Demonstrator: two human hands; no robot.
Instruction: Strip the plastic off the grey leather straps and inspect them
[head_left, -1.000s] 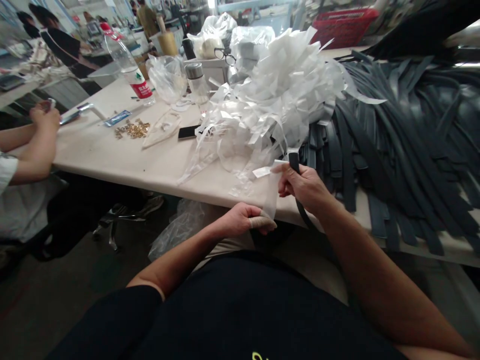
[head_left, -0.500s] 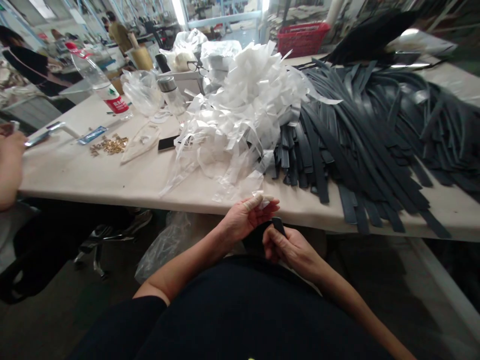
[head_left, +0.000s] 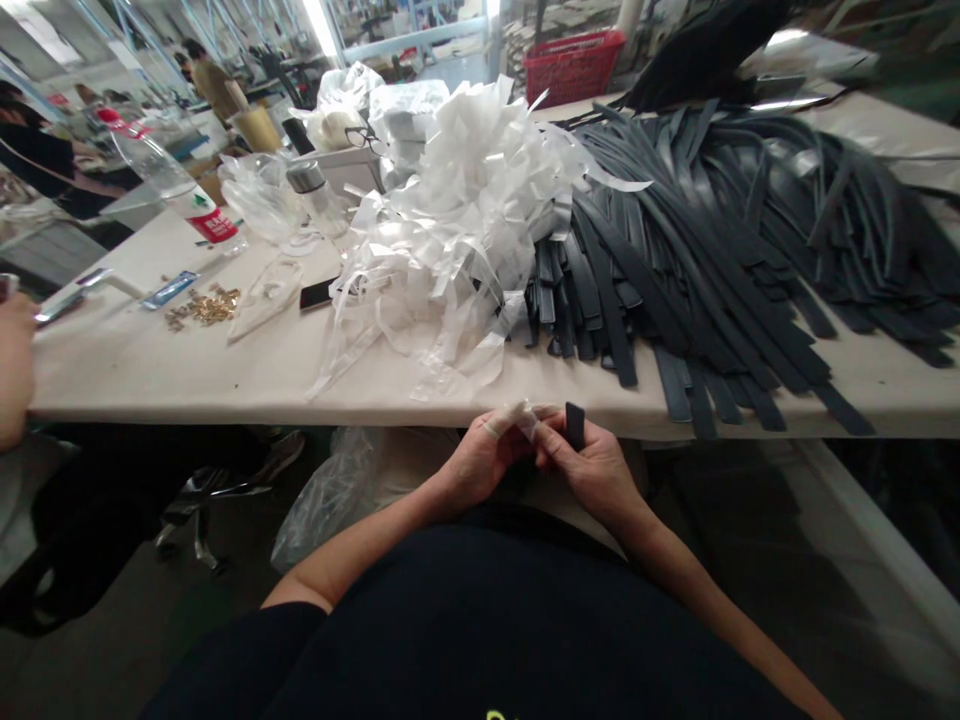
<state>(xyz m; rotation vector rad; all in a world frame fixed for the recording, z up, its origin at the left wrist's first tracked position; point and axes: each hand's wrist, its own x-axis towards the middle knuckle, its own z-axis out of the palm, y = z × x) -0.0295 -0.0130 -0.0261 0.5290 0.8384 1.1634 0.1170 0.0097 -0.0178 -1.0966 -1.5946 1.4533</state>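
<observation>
Black strap [head_left: 574, 426]: my right hand [head_left: 600, 472] curled around it; clear film [head_left: 529, 423]: left hand [head_left: 481, 458] pinching; strap best kept steady.

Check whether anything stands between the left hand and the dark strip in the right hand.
Yes: fingers of the right hand and some white film lie between the left hand and the dark strip.

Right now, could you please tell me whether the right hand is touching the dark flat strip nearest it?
Touching. The head view shows the dark flat strip held in the right hand, its end sticking up from the grip.
</observation>
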